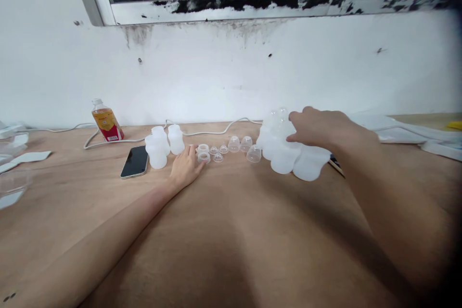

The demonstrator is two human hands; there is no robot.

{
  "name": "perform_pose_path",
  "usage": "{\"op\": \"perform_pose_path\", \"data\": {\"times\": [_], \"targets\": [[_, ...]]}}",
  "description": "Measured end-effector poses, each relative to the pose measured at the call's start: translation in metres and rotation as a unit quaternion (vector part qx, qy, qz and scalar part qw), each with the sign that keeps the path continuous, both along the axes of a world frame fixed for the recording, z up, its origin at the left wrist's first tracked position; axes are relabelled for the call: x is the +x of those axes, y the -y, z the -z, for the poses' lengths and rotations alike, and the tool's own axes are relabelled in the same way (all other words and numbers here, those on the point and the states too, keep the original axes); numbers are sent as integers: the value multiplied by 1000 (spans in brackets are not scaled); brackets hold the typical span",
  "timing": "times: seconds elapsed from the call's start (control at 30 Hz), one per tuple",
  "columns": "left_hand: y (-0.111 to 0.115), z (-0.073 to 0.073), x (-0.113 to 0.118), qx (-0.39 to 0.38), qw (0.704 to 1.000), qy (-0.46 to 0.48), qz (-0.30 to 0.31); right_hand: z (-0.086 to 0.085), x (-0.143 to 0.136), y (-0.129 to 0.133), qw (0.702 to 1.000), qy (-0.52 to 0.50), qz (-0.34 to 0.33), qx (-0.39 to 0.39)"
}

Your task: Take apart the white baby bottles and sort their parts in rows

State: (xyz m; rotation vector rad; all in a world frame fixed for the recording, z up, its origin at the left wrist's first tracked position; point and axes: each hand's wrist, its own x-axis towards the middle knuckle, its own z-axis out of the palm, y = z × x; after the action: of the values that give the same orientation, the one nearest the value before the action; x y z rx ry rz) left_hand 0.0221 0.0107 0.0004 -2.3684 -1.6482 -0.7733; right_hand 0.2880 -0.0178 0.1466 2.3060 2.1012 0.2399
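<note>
My left hand [186, 166] rests on the tabletop with its fingers apart, touching or very near two clear plastic rings [203, 157]. To their right lie small clear silicone nipples [218, 158] and clear domed caps [254, 154]. On the right stands a cluster of frosted white baby bottles [283, 160], and clear nipples show on top of some. My right hand [317, 126] is closed around the upper part of one bottle, thumb in front; its other fingers are hidden. Several more frosted bottles [158, 154] stand left of my left hand.
A phone [134, 161] lies beside the left bottles. Behind it stands a drink bottle [108, 121] with a red and yellow label. A white cable [216, 133] runs along the wall. White plastic bags [404, 131] lie at right; clear packaging [16, 180] sits far left.
</note>
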Motion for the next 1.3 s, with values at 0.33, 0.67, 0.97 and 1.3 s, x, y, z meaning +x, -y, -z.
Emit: {"op": "perform_pose_path", "data": {"times": [0.33,0.67,0.97,1.3], "targets": [[42,-55,28,39,963,169,208,-5,-17,21,956,-123,-264,-31],[45,-49,36,-209,956,126,162,34,-57,0,878,-288,-333,-189],[42,-47,30,-168,965,101,173,47,-60,-12,815,-365,-392,-220],[38,-57,23,-184,951,144,202,47,-63,-13,809,-382,-412,-174]]}}
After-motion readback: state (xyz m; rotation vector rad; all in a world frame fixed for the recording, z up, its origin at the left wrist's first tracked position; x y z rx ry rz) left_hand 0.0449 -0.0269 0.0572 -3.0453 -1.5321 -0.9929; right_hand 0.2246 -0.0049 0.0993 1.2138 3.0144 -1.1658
